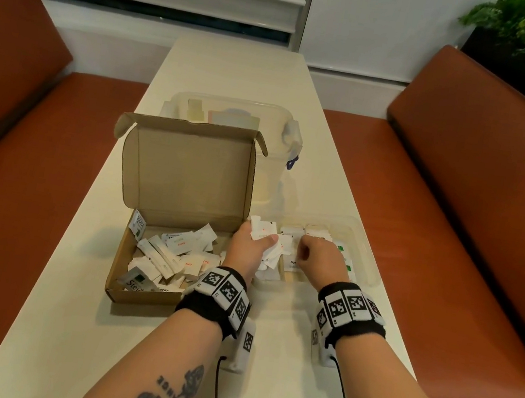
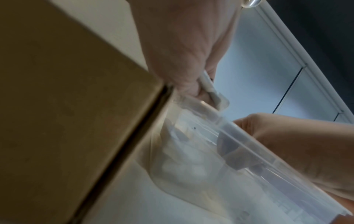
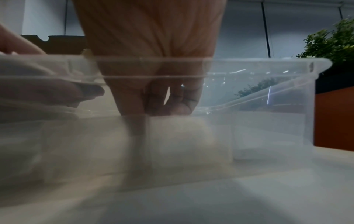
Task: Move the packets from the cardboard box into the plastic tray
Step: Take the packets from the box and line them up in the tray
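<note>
Paper packets (image 1: pixel 262 233) bunch in the left hand (image 1: pixel 248 248) at the plastic tray (image 1: pixel 368 250) rim, nine o'clock side; loose ones may spill desk-side. Right hand (image 1: pixel 317 255) curled inside; contents indiscernible.

Both bare forearms reached forward side by side, each wrist wrapped in a black band carrying white blocks with black square markers, and the left forearm bore a dark rose tattoo. The left hand (image 1: pixel 249 243) had its fingers (image 2: pixel 193 89) and thumb curled in a grip. The right hand (image 1: pixel 319 254), just beside it, was knuckles-up with its fingers (image 3: pixel 168 104) curled downward.
</note>
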The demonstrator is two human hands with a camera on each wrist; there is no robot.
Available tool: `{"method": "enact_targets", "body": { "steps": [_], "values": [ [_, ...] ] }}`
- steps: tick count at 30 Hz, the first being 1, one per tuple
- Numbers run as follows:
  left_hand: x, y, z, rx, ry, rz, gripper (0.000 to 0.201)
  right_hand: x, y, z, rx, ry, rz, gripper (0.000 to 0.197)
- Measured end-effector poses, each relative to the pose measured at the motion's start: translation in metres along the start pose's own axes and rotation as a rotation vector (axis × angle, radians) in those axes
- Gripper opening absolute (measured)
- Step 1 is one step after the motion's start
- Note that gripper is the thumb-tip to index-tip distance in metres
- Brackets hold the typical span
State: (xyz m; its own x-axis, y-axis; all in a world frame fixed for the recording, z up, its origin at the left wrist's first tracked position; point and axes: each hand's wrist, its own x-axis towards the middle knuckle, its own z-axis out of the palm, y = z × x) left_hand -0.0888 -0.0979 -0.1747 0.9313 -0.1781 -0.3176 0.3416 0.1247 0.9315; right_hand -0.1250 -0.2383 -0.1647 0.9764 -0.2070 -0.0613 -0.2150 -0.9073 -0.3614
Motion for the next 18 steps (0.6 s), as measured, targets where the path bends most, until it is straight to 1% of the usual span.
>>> {"method": "enact_targets", "body": {
  "steps": [6,9,12,14,18],
  "values": [
    [-0.0004,0.0003,0.0007,-0.017,-0.005,-0.007,0.027,0.0033,-0.0001,0.0023,0.019,-0.016,0.015,0.017],
    [-0.0003,0.0005,0.0006,-0.016,-0.006,-0.01,0.029,0.002,0.0011,0.0035,0.049,-0.006,0.003,0.015],
    [-0.0003,0.0001,0.0005,-0.02,-0.011,-0.014,0.031,0.0,0.0035,0.0029,0.083,-0.03,-0.001,0.016],
    [-0.0004,0.0006,0.0007,-0.024,-0.012,-0.017,0.032,0.0007,0.0036,0.0024,0.063,-0.036,0.001,0.017],
    [-0.0006,0.0008,0.0004,-0.011,-0.013,-0.016,0.028,0.0051,0.0005,0.0037,-0.009,-0.024,0.007,0.011]
  ]
}}
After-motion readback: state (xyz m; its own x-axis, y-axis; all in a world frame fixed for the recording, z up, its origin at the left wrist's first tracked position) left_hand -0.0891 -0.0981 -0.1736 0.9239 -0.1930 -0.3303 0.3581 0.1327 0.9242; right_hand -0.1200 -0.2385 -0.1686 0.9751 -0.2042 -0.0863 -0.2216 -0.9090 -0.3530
